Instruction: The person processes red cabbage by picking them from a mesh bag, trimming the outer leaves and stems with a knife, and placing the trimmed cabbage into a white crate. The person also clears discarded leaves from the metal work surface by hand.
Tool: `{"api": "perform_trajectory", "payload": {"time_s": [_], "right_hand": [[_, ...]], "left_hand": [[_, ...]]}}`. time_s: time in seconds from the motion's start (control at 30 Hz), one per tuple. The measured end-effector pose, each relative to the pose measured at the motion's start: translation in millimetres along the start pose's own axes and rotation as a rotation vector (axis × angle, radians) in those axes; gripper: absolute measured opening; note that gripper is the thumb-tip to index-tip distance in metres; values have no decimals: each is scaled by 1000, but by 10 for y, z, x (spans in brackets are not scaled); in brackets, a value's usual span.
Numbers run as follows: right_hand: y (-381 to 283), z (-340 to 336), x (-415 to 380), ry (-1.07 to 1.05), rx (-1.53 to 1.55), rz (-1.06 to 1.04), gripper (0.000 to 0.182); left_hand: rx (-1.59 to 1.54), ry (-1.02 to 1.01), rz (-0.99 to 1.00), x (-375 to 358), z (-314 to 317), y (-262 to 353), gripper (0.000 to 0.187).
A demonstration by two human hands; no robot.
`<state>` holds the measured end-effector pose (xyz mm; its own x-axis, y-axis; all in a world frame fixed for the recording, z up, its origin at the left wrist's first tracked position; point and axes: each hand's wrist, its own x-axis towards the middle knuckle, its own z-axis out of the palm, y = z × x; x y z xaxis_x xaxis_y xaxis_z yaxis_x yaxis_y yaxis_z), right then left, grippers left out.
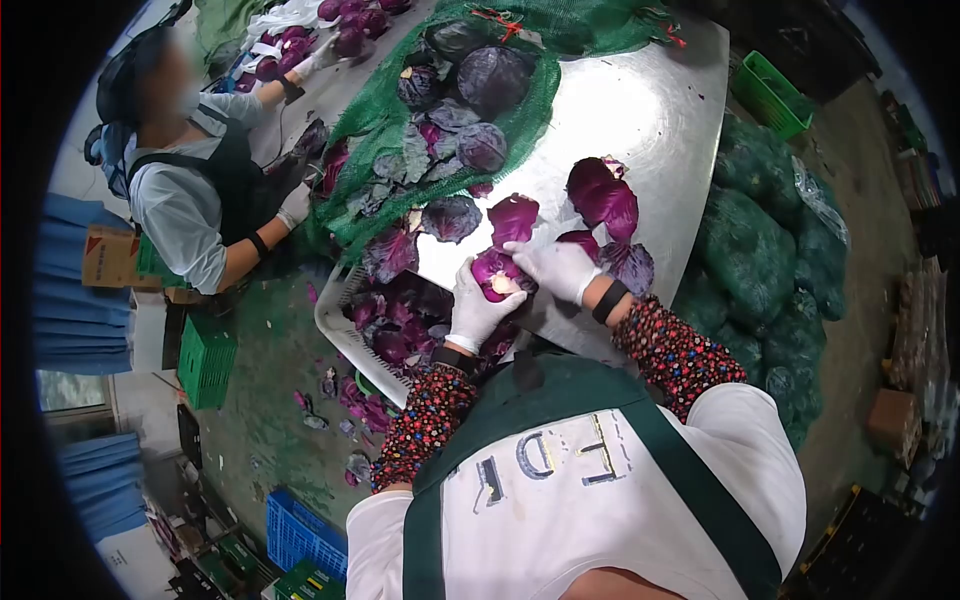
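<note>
A small red cabbage [490, 266] with its pale cut stem facing up is held over the near edge of the metal table. My gloved left hand [480, 308] is closed around its near left side. From the right, my gloved right hand [556, 270] grips the cabbage's upper side with bent fingers; its fingertips are partly hidden. A loose purple leaf [513, 218] lies just beyond the cabbage. More peeled leaves [603, 200] are to the right. Below my hands, a white crate [345, 335] holds many purple leaves.
A green mesh bag [545, 95] with several dark cabbages [495, 80] lies on the metal table [640, 110]. Across on the left, a person [190, 190] handles cabbages. Full mesh sacks [745, 240] stand right of the table, near a green crate [770, 95]. Leaf scraps litter the floor.
</note>
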<state>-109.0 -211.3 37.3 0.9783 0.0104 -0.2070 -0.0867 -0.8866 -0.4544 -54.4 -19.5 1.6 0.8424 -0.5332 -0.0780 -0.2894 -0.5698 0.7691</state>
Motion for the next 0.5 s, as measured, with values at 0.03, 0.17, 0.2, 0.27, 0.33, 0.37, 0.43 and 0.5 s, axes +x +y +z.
{"api": "perform_trajectory", "payload": {"time_s": [0.03, 0.17, 0.2, 0.27, 0.33, 0.37, 0.43, 0.5], "right_hand": [[115, -17, 49, 5, 6, 28, 46], [676, 301, 147, 279, 80, -52, 43], [744, 359, 160, 281, 79, -57, 43], [903, 545, 171, 302, 23, 106, 43], [1042, 595, 179, 263, 60, 180, 43], [1107, 623, 166, 232, 99, 254, 44], [1135, 715, 71, 380, -52, 52, 45], [533, 259, -167, 116, 111, 359, 45]], "left_hand": [[-2, 0, -1, -9, -3, 14, 104], [-10, -25, 90, -40, -48, 7, 106], [8, -25, 119, -36, -36, -44, 107], [21, -25, 139, -55, -52, -72, 108], [114, -145, 298, -81, -168, -57, 110], [113, -149, 295, -111, -220, -69, 110], [163, -269, 270, -193, -322, -94, 111], [104, -309, 207, -267, -305, -109, 114]]}}
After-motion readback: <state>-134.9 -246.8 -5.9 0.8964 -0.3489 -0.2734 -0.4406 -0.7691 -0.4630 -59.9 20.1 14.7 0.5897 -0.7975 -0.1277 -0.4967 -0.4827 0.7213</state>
